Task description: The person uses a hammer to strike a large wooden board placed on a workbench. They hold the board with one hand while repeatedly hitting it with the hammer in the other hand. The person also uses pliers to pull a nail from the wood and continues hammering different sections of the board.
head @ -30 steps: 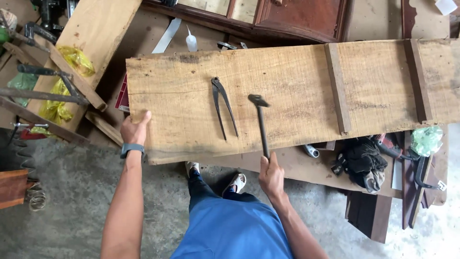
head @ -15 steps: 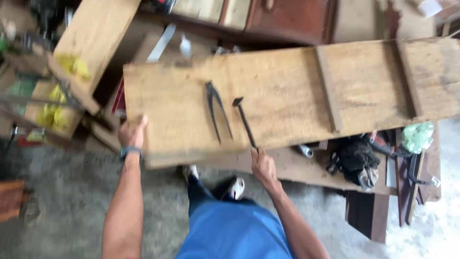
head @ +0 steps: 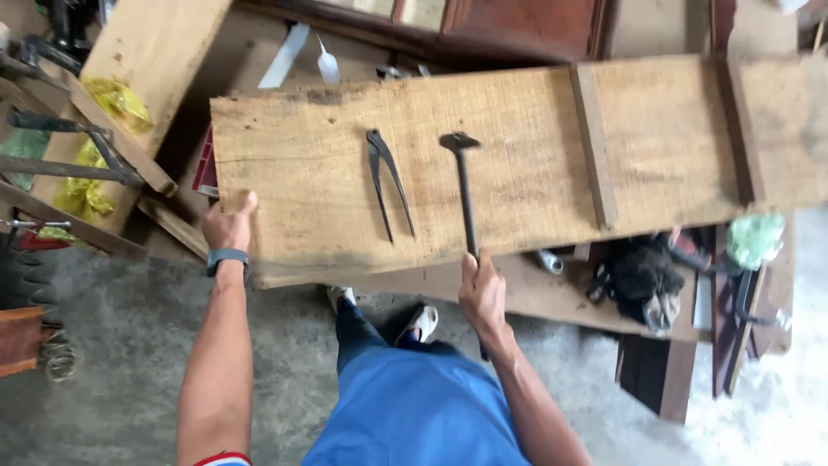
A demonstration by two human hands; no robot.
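Observation:
A wide wooden plank point(head: 535, 164) with two cross battens lies in front of me. My left hand point(head: 228, 226) grips its left end, a dark watch on the wrist. My right hand point(head: 483, 289) is closed around the handle of a dark hammer point(head: 464, 185), whose head rests on the plank's middle. A pair of dark pincers point(head: 386, 181) lies on the plank just left of the hammer, untouched.
More boards point(head: 129, 78) and yellow plastic point(head: 103, 108) lie at the left beside metal clamps point(head: 60, 147). Below the plank's right part sit dark gloves point(head: 638, 280), a green bag point(head: 753, 240) and scrap timber. A reddish cabinet point(head: 517, 26) stands behind. The floor is grey concrete.
The view has shifted, so the plank sits further right. My right hand keeps its hold on the hammer, whose head now rests on the plank. My left hand stays at the plank's left end.

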